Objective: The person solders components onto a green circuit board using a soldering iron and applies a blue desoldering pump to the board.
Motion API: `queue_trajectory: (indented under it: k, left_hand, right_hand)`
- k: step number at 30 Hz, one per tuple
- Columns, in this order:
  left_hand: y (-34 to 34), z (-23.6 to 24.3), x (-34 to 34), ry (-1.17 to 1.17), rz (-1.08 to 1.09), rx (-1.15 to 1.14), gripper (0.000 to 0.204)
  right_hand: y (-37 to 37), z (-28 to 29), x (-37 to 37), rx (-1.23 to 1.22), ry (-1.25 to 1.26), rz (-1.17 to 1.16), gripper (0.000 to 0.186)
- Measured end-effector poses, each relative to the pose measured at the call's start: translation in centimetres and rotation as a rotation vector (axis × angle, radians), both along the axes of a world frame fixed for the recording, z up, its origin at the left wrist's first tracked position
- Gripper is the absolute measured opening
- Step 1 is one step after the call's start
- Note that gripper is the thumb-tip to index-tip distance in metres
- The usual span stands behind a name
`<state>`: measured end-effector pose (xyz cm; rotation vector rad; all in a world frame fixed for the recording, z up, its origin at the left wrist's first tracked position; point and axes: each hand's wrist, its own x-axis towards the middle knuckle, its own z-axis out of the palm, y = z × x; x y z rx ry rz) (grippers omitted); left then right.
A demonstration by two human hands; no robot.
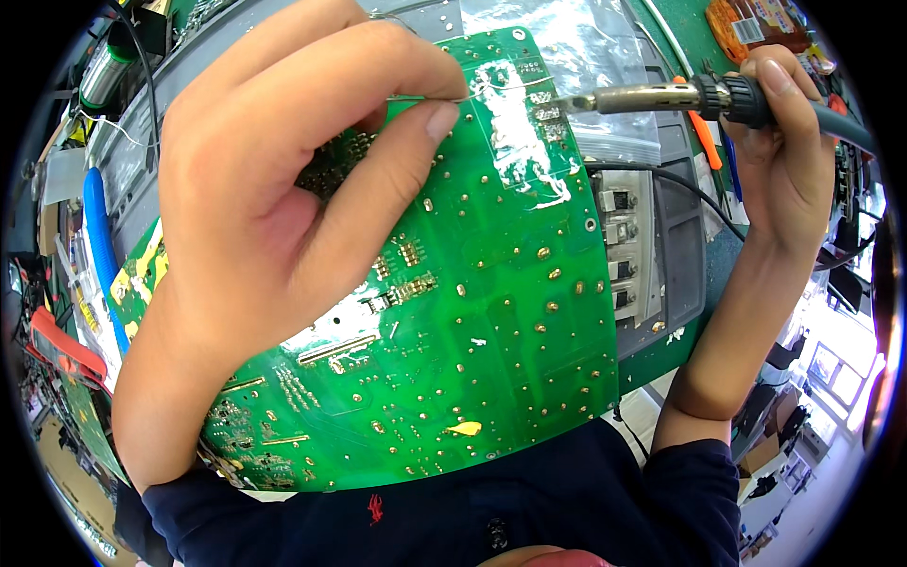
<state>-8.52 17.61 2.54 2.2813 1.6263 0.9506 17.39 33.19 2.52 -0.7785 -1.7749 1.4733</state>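
A large green circuit board point(510, 350) lies in front of me, dotted with solder joints. My left hand point(283, 161) is over its far left part, thumb and forefinger pinching a thin solder wire point(510, 87). The wire runs right toward a row of pads near the board's far right corner. In my right hand point(779, 142) is a soldering iron point(652, 97), gripped by its dark handle and pointing left. Its tip is at those pads, close to the wire's end; whether they touch I cannot tell. Whitish, shiny residue point(510, 128) covers the board beside the pads.
Under the board's far side is a grey tray point(680, 227) with a strip of packaged components point(620, 246). A clear plastic bag point(567, 47) lies beyond. Blue-handled point(97, 236) and red-handled point(66, 345) tools lie left. A black cable point(685, 180) crosses at right, near an orange tool point(706, 142).
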Motion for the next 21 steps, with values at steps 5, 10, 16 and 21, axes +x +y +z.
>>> queue_trajectory:
  k: [5, 10, 16, 21]
  left_hand:
    - [0.0, -0.2, 0.2, -0.025, 0.019, 0.032, 0.009]
    - [0.0, -0.5, 0.3, -0.056, 0.023, 0.076, 0.011]
    - [-0.3, -1.1, 0.9, -0.103, 0.037, 0.132, 0.013]
    - [-0.1, 0.1, -0.2, -0.023, 0.006, -0.042, 0.015]
  right_hand:
    - [-0.3, -0.1, 0.0, -0.003, -0.020, -0.008, 0.016]
    - [-0.7, 0.0, -0.1, 0.003, -0.027, -0.021, 0.015]
    - [-0.8, 0.3, 0.2, -0.024, -0.058, -0.009, 0.016]
    - [-2.1, 0.2, -1.1, 0.110, -0.083, -0.226, 0.016]
